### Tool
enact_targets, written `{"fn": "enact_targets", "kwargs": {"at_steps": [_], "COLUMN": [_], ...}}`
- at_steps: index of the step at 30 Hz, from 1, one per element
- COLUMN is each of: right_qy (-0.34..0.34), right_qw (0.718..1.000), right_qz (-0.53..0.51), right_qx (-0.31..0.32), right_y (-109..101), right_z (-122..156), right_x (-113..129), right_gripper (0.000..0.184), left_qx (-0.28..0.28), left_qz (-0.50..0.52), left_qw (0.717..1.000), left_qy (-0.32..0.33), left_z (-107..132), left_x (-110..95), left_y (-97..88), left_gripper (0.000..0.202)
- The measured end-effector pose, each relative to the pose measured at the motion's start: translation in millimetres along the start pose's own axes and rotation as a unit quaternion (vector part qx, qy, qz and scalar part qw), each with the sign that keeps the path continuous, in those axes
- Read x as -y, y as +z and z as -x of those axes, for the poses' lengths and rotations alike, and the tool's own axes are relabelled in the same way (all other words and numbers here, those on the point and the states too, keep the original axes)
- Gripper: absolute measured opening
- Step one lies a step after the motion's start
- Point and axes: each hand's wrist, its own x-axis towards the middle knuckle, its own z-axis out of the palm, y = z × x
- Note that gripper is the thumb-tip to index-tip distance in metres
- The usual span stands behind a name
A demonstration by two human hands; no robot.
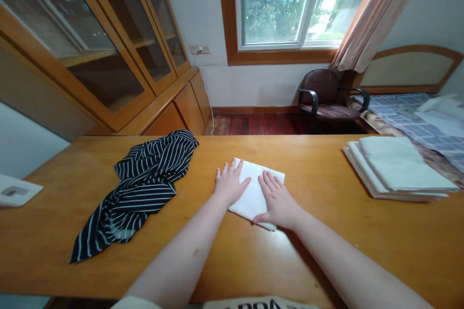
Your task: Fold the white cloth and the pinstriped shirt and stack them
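Observation:
A small folded piece of white cloth (250, 198) lies flat in the middle of the wooden table. My left hand (230, 184) rests palm down on its left side, fingers spread. On its right side my right hand (278, 200) presses flat, the fingers stretched toward the far edge and the thumb near the closer corner. Parts of the cloth are hidden under both hands. To the left, a crumpled black cloth with white stripes (145, 188) is spread loosely.
A stack of folded white cloths (395, 166) sits at the right of the table (311, 260). A white object with a slot (18, 190) is at the left edge. Beyond the table are a glass-fronted cabinet (152, 77), an office chair (326, 94) and a bed (427, 120).

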Motion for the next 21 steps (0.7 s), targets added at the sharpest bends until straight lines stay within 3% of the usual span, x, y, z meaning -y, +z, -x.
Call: {"fn": "enact_targets", "kwargs": {"at_steps": [2,4,7,9,16,21], "right_qy": [-0.005,-0.013,-0.026,-0.031,-0.01,0.015], "right_qw": [1.0,1.0,0.999,0.999,0.999,0.999], "right_qz": [-0.001,-0.002,-0.006,-0.011,-0.018,-0.012], "right_qx": [-0.001,-0.007,-0.027,-0.041,-0.037,-0.041], "right_y": [1.6,4.1,8.0,9.7,10.2,9.8], "right_z": [-0.3,-0.3,0.4,1.0,2.3,2.1], "right_x": [-1.8,-3.7,-5.8,-6.2,-5.6,-3.6], "right_gripper": [0.133,0.132,0.132,0.131,0.131,0.109], "left_qx": [-0.029,-0.053,-0.009,0.029,0.003,0.013], "left_qz": [-0.017,-0.031,-0.02,-0.003,0.008,0.007], "left_qw": [0.999,0.998,0.984,0.969,0.995,1.0], "left_qy": [-0.043,-0.018,0.176,0.244,0.098,-0.025], "left_z": [6.9,14.4,20.6,19.3,6.6,12.2], "left_x": [-3.7,-8.2,-12.9,-12.8,-1.9,24.0], "left_y": [-1.8,-4.3,-7.6,-7.5,2.9,8.4], "left_gripper": [0.074,0.075,0.077,0.08,0.076,0.064]}}
